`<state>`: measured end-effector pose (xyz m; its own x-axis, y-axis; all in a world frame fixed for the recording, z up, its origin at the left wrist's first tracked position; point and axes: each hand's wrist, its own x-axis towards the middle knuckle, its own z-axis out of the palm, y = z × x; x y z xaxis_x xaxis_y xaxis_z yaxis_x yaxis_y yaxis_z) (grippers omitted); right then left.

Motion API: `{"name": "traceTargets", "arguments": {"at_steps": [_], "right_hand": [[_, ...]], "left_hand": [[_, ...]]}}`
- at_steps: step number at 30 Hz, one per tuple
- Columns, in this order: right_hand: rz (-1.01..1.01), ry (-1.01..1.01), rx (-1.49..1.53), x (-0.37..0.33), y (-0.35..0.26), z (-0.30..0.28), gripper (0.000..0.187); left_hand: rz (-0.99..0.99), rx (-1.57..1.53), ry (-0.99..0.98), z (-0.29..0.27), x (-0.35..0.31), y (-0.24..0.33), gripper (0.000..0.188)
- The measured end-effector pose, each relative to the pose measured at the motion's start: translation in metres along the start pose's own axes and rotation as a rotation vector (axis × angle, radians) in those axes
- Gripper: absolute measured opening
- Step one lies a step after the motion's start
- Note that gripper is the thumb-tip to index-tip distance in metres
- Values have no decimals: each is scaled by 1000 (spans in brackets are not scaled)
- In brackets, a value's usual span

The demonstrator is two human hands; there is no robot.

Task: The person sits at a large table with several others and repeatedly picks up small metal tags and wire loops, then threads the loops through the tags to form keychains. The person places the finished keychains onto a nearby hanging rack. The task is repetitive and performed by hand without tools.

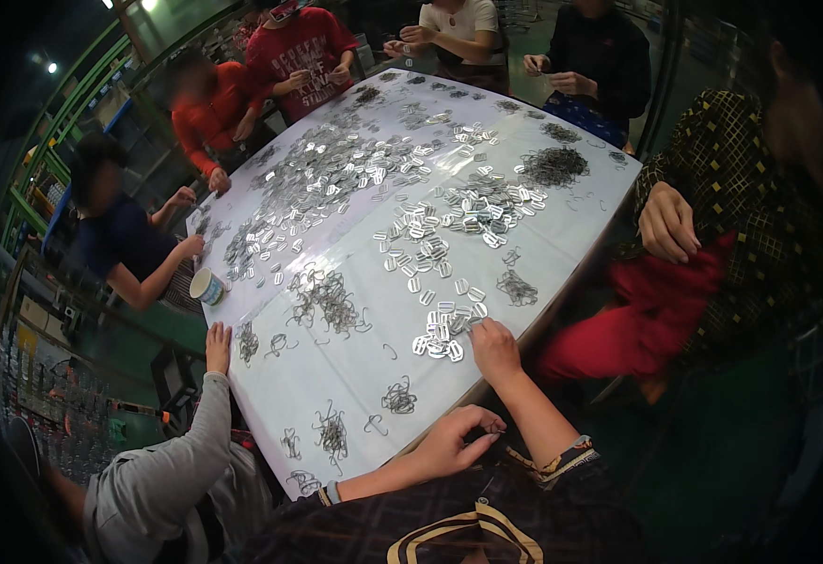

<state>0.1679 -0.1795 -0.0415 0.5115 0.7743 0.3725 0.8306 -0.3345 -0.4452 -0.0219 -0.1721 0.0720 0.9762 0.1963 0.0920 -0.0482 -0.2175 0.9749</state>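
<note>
Across the middle of the view lies a long table (355,376) under a pale sheet, its long axis running from the wearer's near edge up and away toward the far end. Seated people ring it: a grey sleeve (186,451) rests a hand at the near-left edge, beside a small cup (207,287), and a person in a checked top (759,207) sits at the right. Flat silver buckles (336,179) spread densely over the far half, with dark tangles of wire hooks (327,301) scattered nearer. The closest cluster, a small buckle pile (444,334), lies just ahead and slightly left of the right hand (494,350), which rests on the sheet with fingers curled down, the fingertips touching the pile's near edge; whether a buckle is already pinched beneath them cannot be told. The left hand (454,437) hovers at the table's near edge, well short of the pile, thumb and fingers nearly closed on something small and thin at their tips, too small to identify. A single hook cluster (398,398) lies on the sheet between that hand and the pile, just ahead and left of it. Of the two hands, the right is plainly nearer the buckles.
</note>
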Motion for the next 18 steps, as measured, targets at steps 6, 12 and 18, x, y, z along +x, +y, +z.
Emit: {"name": "traceTargets", "arguments": {"at_steps": [6,12,18], "right_hand": [[364,48,701,-16,-22,-56,12],[379,-15,1001,-58,-50,-115,10],[352,74,906,-78,-55,-132,9]], "left_hand": [[23,60,62,0,4,-8,9],[-20,119,230,5,10,-8,11],[-5,207,246,9,10,-9,10]]}}
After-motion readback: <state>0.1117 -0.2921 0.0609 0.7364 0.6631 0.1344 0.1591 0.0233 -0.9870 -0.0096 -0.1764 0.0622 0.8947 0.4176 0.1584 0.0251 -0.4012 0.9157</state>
